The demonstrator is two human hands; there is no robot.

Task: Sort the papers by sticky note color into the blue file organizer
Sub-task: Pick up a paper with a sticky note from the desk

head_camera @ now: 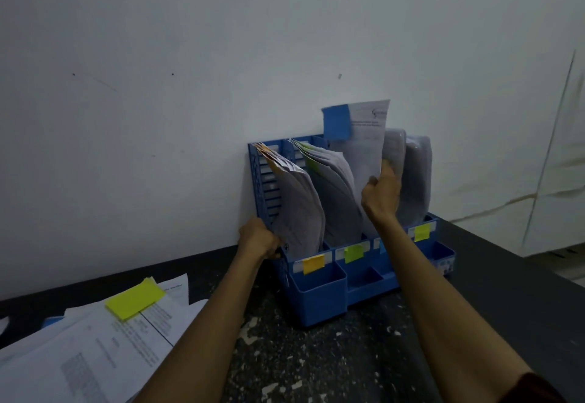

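Head view
Right hand: the right hand (381,190) pinches the lower edge of a paper (367,146) with a blue note (337,122) at its top corner; the sheet stands upright above the hand, partly lowered into the third slot.
Left hand: the left hand (258,239) curls its fingers round the near left wall of the blue organizer (316,288), apparently to steady it.
Done: slots left of the right hand already hold sheets, above an orange label (313,264) and a green label (354,253); the slot right of it, above a yellow label (422,232), is filled too.
Left: a loose pile of papers (95,339) lies below the left hand, a yellow note (134,298) on top, so several sheets likely remain.
Surface: dark, speckled surface (316,364); the organizer stands at its back.
Room: plain white wall (158,86) directly behind; a pale sheet (554,149) hangs far right of the right hand.
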